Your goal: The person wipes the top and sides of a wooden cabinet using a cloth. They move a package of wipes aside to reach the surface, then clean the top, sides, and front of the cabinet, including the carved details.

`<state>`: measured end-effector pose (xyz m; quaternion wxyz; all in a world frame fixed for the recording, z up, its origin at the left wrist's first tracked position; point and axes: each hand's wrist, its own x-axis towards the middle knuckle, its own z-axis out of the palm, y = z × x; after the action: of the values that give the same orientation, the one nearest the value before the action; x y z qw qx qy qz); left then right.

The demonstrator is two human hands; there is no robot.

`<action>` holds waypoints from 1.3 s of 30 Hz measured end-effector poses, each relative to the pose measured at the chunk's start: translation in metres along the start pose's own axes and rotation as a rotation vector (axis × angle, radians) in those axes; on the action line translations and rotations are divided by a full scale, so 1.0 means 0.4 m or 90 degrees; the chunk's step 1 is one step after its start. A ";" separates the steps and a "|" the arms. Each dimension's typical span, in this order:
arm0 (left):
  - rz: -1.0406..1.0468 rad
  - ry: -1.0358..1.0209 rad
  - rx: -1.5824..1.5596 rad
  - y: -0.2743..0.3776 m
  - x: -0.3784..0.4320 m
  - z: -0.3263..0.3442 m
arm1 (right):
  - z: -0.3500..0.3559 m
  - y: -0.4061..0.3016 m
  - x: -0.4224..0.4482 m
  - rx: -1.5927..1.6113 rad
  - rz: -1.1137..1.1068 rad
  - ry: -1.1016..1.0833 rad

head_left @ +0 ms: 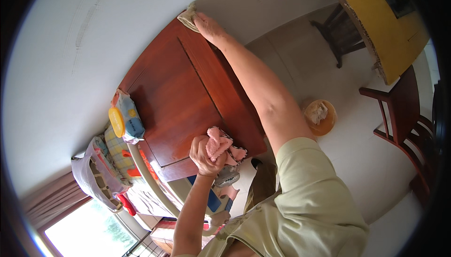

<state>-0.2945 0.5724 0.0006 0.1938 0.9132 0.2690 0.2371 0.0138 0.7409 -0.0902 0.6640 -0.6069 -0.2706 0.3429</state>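
Note:
A reddish-brown wooden table [172,80] stands against the white wall. My left hand [205,154] grips a pink cloth [220,146] above the table's near end. My right arm reaches across to the far corner, where my right hand [208,26] holds a pale beige cloth [189,18] at the table's edge by the wall. A pack of wipes [128,116] with a yellow lid lies at the table's left edge.
On the right are an orange bin [329,121] with crumpled paper, a dark wooden chair [401,107] and a yellow-topped table [391,38]. Piled fabrics [100,172] and a curved beige rail [151,183] lie at the lower left, near a window [91,228].

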 end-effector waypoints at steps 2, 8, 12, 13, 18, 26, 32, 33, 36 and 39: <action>0.009 -0.007 0.004 -0.007 -0.007 0.001 | -0.006 0.017 -0.060 0.009 0.001 0.017; -0.005 -0.008 0.007 0.000 -0.001 0.002 | -0.062 0.052 -0.374 0.074 -0.044 0.023; -0.020 -0.006 0.007 0.005 0.001 -0.002 | -0.119 -0.010 -0.616 0.070 0.041 0.004; -0.015 -0.012 0.009 0.006 0.001 -0.002 | -0.131 -0.015 -0.671 0.068 0.058 -0.001; -0.012 -0.013 0.016 0.007 0.005 0.002 | -0.181 -0.030 -0.917 0.072 0.082 0.017; -0.012 -0.016 0.036 0.001 -0.008 0.002 | -0.158 -0.043 -0.822 0.000 0.004 0.090; -0.020 -0.014 0.039 0.013 0.004 0.001 | -0.087 0.048 -0.505 -0.011 -0.095 0.097; -0.013 -0.015 0.034 0.009 0.005 0.003 | -0.079 0.057 -0.447 -0.024 -0.093 0.098; -0.005 -0.025 0.034 -0.002 0.007 0.005 | -0.063 0.082 -0.284 -0.141 -0.034 0.083; 0.007 -0.043 0.041 0.000 0.014 0.000 | -0.127 0.146 -0.114 -0.177 -0.058 0.100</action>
<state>-0.2903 0.5758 0.0022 0.1716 0.9279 0.2647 0.1985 0.0175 0.6755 -0.1515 0.6074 -0.7049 -0.2905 0.2231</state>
